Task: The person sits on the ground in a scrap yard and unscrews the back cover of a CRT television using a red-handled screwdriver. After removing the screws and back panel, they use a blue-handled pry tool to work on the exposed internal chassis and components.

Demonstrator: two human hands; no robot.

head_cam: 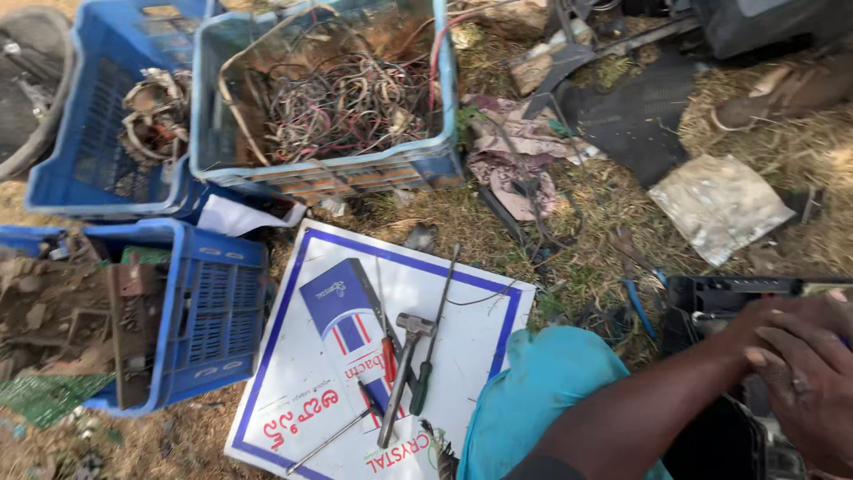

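Black casing under both hands; hammer, screwdrivers on signboard.

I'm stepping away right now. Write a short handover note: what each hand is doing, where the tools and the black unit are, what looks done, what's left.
Left hand: resting on the black casing. Right hand: on the same casing; grip unclear for both.
Tools: hammer, green-handled screwdriver and a second screwdriver lie unused on the white sign board.
Done: wires already heaped in the crate.
Left: the casing looks still unopened, though it is partly out of view.
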